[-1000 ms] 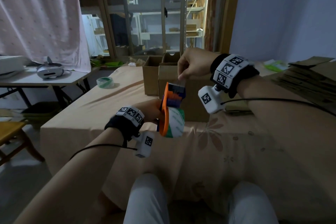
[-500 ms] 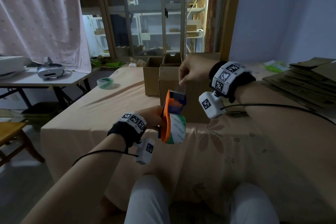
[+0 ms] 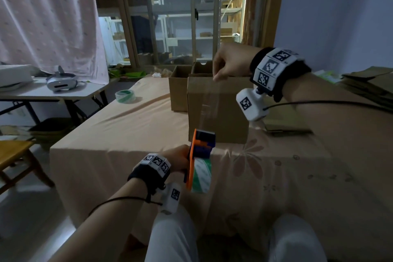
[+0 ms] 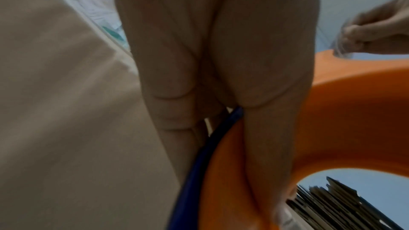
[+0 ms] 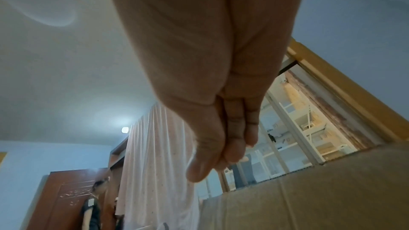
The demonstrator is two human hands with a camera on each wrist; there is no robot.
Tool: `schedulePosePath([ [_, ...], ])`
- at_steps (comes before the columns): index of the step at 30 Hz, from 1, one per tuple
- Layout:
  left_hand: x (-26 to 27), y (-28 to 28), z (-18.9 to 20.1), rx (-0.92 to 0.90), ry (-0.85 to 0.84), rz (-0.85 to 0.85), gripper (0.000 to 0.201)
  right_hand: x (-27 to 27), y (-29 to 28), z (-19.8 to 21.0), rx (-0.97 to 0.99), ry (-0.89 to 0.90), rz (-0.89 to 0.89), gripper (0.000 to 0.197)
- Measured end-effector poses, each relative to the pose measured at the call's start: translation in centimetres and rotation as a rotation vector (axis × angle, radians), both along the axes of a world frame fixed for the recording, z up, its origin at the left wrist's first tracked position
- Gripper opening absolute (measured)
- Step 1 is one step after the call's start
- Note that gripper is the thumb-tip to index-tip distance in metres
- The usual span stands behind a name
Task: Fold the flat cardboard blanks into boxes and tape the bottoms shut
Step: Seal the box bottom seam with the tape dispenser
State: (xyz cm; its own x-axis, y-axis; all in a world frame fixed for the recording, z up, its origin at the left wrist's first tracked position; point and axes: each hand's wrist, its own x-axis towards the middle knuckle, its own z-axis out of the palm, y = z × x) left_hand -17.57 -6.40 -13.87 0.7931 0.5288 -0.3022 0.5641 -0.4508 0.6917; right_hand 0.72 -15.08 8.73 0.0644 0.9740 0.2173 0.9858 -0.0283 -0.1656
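Note:
A closed cardboard box (image 3: pixel 225 117) stands on the peach-clothed table (image 3: pixel 127 134). My left hand (image 3: pixel 176 159) grips an orange and blue tape dispenser (image 3: pixel 202 155) with a green-and-white roll, low in front of the box. In the left wrist view its fingers (image 4: pixel 265 128) curl round the orange frame (image 4: pixel 343 120). My right hand (image 3: pixel 227 66) pinches the free end of the clear tape strip (image 3: pixel 207 108) just above the box's top edge. The strip runs taut from dispenser to hand across the box's near face. In the right wrist view the thumb and fingers (image 5: pixel 210 163) are pressed together over the box (image 5: pixel 309 190).
Two open boxes (image 3: pixel 178 91) stand behind the closed one. A stack of flat blanks (image 3: pixel 370 83) lies at the right. A spare tape roll (image 3: pixel 125 96) sits on the table's left edge. A side table (image 3: pixel 53 93) with a headset (image 3: pixel 60 84) and a wooden chair (image 3: pixel 12 155) are at the left.
My left hand has drawn the dispenser down and toward me while my right hand stayed up at the box's top edge, so the tape strip between them has grown much longer.

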Motion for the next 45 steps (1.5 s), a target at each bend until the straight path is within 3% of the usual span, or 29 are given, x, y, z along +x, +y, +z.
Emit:
schedulePosePath([
  [2, 0.4, -0.3, 0.6, -0.024, -0.061, 0.019, 0.006, 0.2, 0.3, -0.1, 0.047, 0.003, -0.024, 0.012],
  [8, 0.5, 1.2, -0.9, -0.073, -0.026, 0.022, 0.024, 1.0, 0.2, -1.4, 0.029, 0.039, -0.041, 0.013],
  [13, 0.3, 0.5, -1.1, -0.09, -0.037, 0.065, 0.019, 0.6, 1.0, -1.8, 0.028, 0.028, -0.044, 0.014],
  [16, 0.4, 0.9, -1.2, -0.053, -0.05, 0.08, 0.005, 0.7, 1.2, -1.7, 0.043, 0.025, -0.05, 0.013],
  [26, 0.8, 2.0, 0.3, -0.074, -0.139, 0.098, 0.006, 1.4, 1.0, 0.8, 0.175, 0.053, -0.096, 0.009],
  [31, 0.7, 1.9, 0.0, 0.0, -0.063, 0.064, 0.015, 2.0, 0.3, 0.9, 0.021, 0.084, -0.068, 0.011],
  [35, -0.6, 2.7, 1.1, 0.129, -0.02, 0.017, 0.006, 3.0, -0.6, 1.0, -0.061, 0.259, -0.125, 0.013],
  [38, -1.5, 4.0, 2.6, 0.188, -0.01, 0.046, 0.029, 3.8, -1.3, 1.0, -0.049, 0.39, -0.15, 0.017],
  [45, -2.2, 5.8, 4.6, 0.27, 0.079, 0.127, 0.018, 3.2, -1.9, 1.5, -0.149, 0.725, -0.079, 0.02],
])
